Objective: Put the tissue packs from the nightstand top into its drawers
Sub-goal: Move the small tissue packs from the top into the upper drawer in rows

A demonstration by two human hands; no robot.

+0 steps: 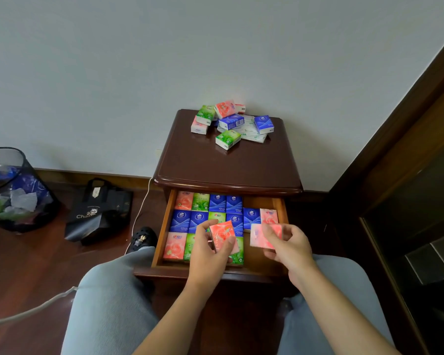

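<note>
1. The top drawer (280, 201) of the nightstand (228, 165) is pulled out, and rows of small tissue packs (203, 219) in pink, green and blue lie flat in it, filling the left and middle; bare wood shows at the right and front-right.
2. The left hand (210, 254) holds a pink pack (222, 234) over the middle of the drawer, thumb on one long edge and fingers curled round the other, the pack tilted up on its side.
3. The right hand (287, 248) pinches a second pink pack (259, 235) over the drawer's right side, fingers across its top face; this one is blurred, so I cannot tell exactly how the thumb sits.
4. A loose pile of packs (231, 124) remains at the back of the nightstand top, some leaning on each other, with flatter white-and-green packs under them. The job looks more than half done.
5. Handling, as I judge it: these packs are light and soft, with slick plastic wrap. They give under a squeeze but will not break. The best hold is across the two long edges, where the folded tissue is firmest; gripping the flat faces risks the wrap sliding.
6. Next each pack likely needs laying flat in the free right-hand space, lined up with its neighbours.
</note>
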